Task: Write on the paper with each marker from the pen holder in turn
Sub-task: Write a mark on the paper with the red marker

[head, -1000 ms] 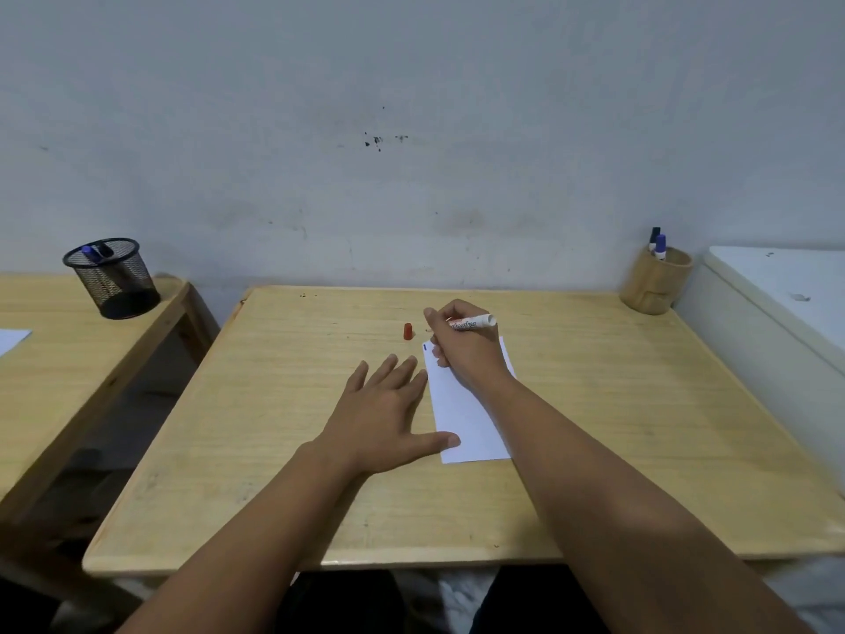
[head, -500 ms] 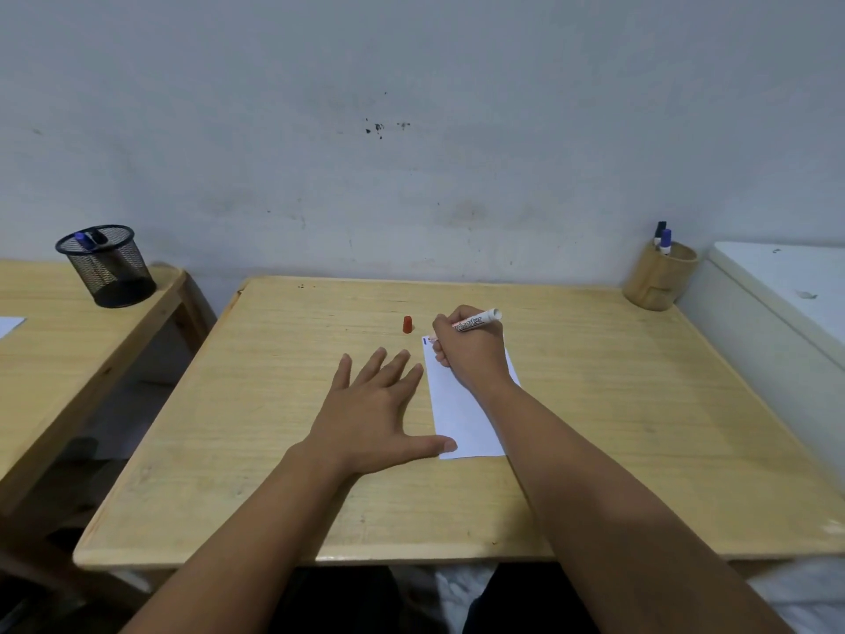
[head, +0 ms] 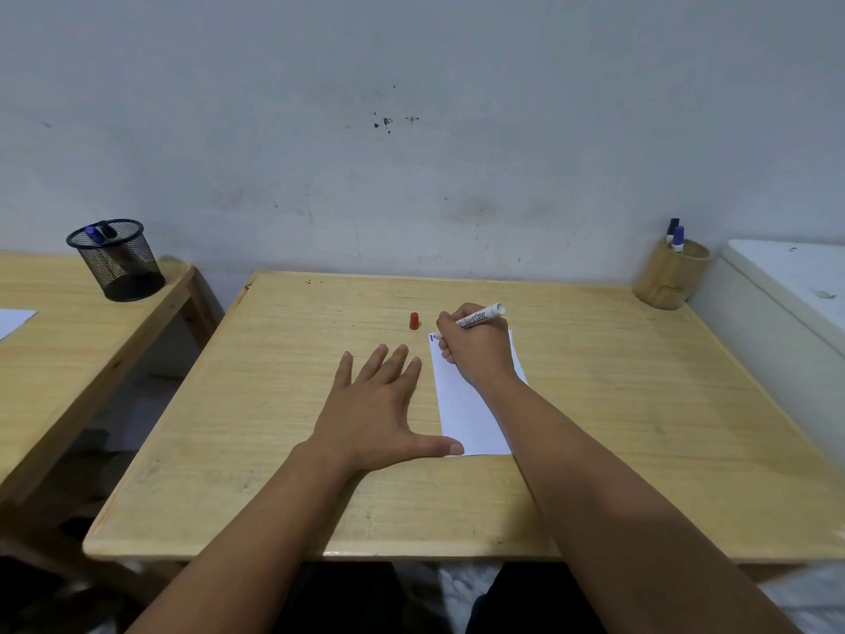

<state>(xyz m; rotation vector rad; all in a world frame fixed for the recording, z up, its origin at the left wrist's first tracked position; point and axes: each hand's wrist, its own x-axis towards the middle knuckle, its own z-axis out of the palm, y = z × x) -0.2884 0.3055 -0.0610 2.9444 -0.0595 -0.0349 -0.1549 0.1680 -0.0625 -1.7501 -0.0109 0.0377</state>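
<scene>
A white sheet of paper (head: 462,404) lies on the wooden table (head: 283,404). My right hand (head: 478,352) rests on the paper's far end and grips a white marker (head: 480,315), tip down near the top left corner, beside a small blue mark. The marker's tip is hidden by my fingers. Its red cap (head: 414,321) stands on the table just left of the paper. My left hand (head: 375,404) lies flat with fingers spread beside the paper, its thumb pressing the near left corner. A wooden pen holder (head: 670,279) with two markers (head: 676,235) stands at the far right corner.
A second wooden table (head: 55,350) at the left carries a black mesh pen cup (head: 116,260) with markers and a sheet of paper (head: 11,320). A white cabinet-like surface (head: 791,286) borders the right side. A grey wall runs behind the tables.
The view has shifted slightly. My right hand has tilted the marker more upright over the paper's top left corner. My left hand stays flat on the paper's edge.
</scene>
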